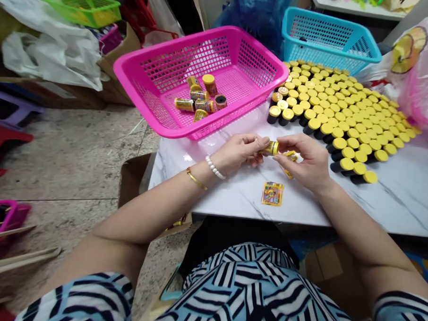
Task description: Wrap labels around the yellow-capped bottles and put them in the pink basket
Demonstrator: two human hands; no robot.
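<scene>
My left hand [240,152] and my right hand [302,162] meet above the white marble table [396,195], pinching a small labelled tube [270,148] between their fingertips. A yellow printed wrapper [291,158] shows under my right fingers, partly hidden by them. Another printed wrapper [272,194] lies flat on the table below my hands. Rows of black tubes with yellow caps [339,112] stand packed to the right. In the pink plastic basket [162,102] lie several labelled tubes [200,97].
A blue plastic basket [331,37] stands behind the yellow-capped rows, and a pink-tinted plastic bag [414,71] sits at the table's right. White plastic bags [49,54] and a green basket [85,10] lie back left. Stools stand on the tiled floor [65,157] at left.
</scene>
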